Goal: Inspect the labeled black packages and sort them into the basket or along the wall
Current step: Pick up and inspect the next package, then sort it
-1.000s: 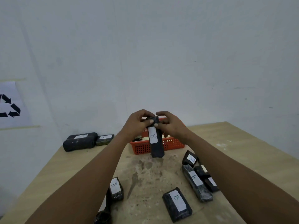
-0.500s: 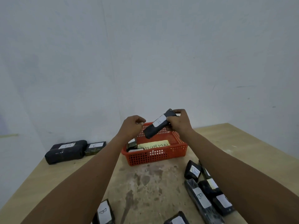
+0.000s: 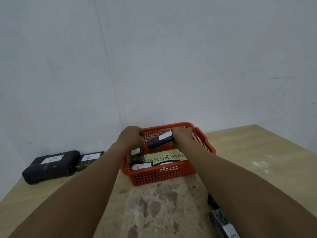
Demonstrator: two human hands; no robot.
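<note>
At the table's (image 3: 257, 160) near right edge lies a black package (image 3: 224, 224) with a white label. Farther in, the orange basket (image 3: 164, 174) sits toward the far edge, holding a "C"-labelled package (image 3: 140, 166) and a yellow "ABNORMAL" sign (image 3: 168, 156). Over the basket, the right hand (image 3: 182, 135) grasps a slim black package (image 3: 160, 140), white "B" label up, tilted. The left hand (image 3: 131, 137) is curled at the basket's left rim; whether it holds anything cannot be told. Two packages, "B" (image 3: 51, 166) and "C" (image 3: 90, 158), lie along the wall (image 3: 154, 57).

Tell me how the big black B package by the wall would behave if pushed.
The big B package looks soft and bulging, so it would probably deform rather than roll. Lying flat, it seems unlikely to tip. It touches the C package, which might get nudged.
</note>
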